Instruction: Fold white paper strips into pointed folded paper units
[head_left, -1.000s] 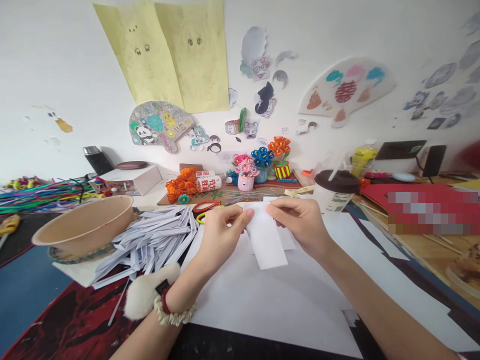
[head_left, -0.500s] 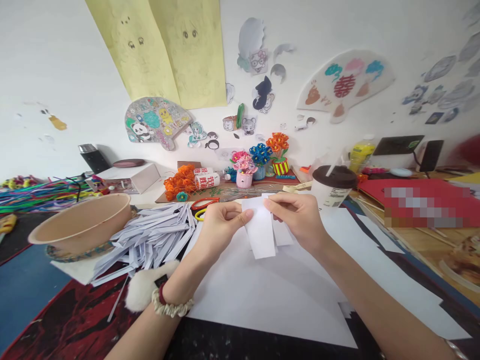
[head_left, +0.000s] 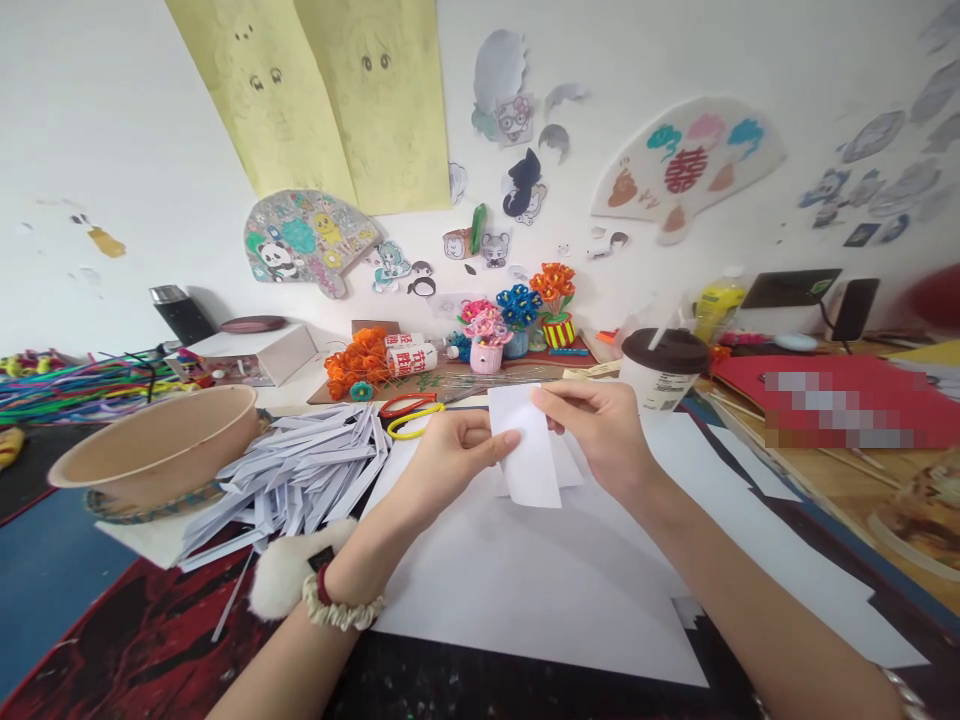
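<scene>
A small white paper strip (head_left: 529, 455) hangs upright between both hands above a large white sheet (head_left: 540, 580). My left hand (head_left: 450, 465) pinches the strip's left edge with thumb and fingers closed. My right hand (head_left: 604, 435) grips its top right corner, fingers curled. A second white piece lies on the sheet just behind the strip. A pile of folded white paper strips (head_left: 300, 475) lies to the left of my left hand.
A tan bowl (head_left: 157, 440) stands at the left. Scissors with red and yellow handles (head_left: 409, 412) lie behind my left hand. A lidded cup with a straw (head_left: 664, 368) stands behind my right hand. Pipe-cleaner flowers (head_left: 517, 320), glue tubes (head_left: 409, 355) and a white box (head_left: 255, 352) line the wall.
Both hands have lifted the strip slightly and brought it closer together; the strip looks shorter and more upright than a second ago.
</scene>
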